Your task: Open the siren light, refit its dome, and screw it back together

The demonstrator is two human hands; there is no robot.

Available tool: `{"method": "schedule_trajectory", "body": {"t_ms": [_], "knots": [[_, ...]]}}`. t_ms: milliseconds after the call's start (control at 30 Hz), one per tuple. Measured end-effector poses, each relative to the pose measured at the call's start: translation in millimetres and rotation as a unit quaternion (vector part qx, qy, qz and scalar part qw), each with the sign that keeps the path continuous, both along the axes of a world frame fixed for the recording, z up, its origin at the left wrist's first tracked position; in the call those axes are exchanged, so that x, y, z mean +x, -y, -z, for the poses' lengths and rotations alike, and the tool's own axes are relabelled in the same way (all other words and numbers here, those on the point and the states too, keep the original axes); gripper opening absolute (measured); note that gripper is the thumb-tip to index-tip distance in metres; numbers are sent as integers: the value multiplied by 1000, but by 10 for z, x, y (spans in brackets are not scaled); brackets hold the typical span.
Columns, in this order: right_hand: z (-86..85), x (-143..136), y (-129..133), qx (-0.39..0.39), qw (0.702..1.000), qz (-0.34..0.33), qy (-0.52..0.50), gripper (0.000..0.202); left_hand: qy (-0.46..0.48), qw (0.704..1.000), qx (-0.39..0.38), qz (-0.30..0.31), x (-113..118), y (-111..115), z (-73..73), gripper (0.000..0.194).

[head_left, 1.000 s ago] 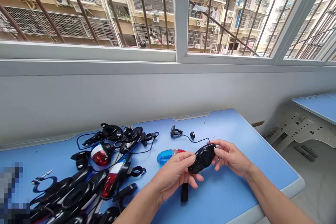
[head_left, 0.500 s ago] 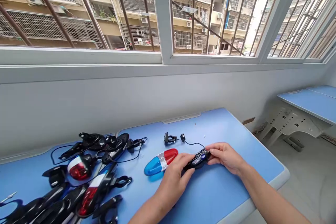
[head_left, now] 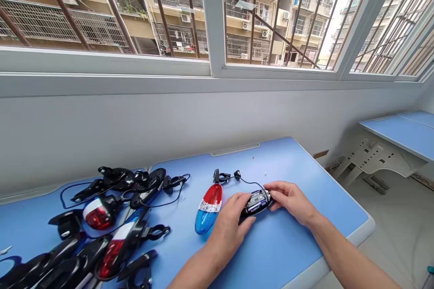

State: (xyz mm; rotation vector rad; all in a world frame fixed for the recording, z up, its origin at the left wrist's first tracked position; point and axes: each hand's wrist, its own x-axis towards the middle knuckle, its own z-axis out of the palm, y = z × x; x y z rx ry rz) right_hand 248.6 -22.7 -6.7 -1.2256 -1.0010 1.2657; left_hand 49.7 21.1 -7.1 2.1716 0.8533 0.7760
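Observation:
Both hands hold a black battery housing, the base of a bike siren light, just above or on the table; its open top shows batteries inside. My left hand grips the left end between thumb and fingers. At the right end, my right hand pinches the housing near where a thin black cable leaves it. That cable runs to a small button and a black clamp lying behind. Beside my left hand rests the loose red, clear and blue lens cover, its red end pointing away from me.
Several black bike siren lights with clamps and cables lie piled on the left, among them one with a red and white lens. The blue table meets a white wall under barred windows. Another blue table stands at the right.
The lens cover has swung round, its red end now pointing toward the wall. The housing has turned slightly, so more of its batteries show. Both hands keep their hold.

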Motion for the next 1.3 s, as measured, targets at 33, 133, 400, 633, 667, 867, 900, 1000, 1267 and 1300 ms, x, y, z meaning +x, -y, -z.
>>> {"method": "schedule_trajectory", "body": {"t_ms": [33, 133, 400, 633, 667, 867, 900, 1000, 1267, 1300], "knots": [[-5, -1, 1, -1, 1000, 0, -2, 38, -1, 1000, -3, 1, -1, -4, -9, 39], [-15, 4, 1, -8, 1000, 2, -13, 38, 3, 1000, -12, 2, -9, -18, -12, 36], [-8, 22, -2, -27, 999, 1, -41, 33, 24, 1000, -16, -8, -22, -41, 25, 36], [-11, 22, 9, -27, 998, -4, -60, 31, 31, 999, -37, -3, -41, -68, 3, 35], [-13, 20, 9, -25, 998, -6, -64, 33, 35, 998, -44, -7, -42, -74, -3, 35], [-32, -7, -2, -25, 996, -20, -78, 34, 62, 995, -84, 4, -52, -89, -43, 33], [-34, -12, -3, -25, 996, -22, -78, 35, 66, 994, -89, 6, -53, -89, -47, 33], [-35, -23, -4, -21, 997, -19, -73, 37, 52, 997, -65, 7, -53, -86, -44, 33], [33, -30, -17, 3, 1000, 24, -19, 37, -5, 999, 49, -7, -44, -66, -1, 30], [46, -30, -20, 3, 1000, 26, -14, 37, -13, 998, 57, -10, -43, -71, 4, 30]]}}
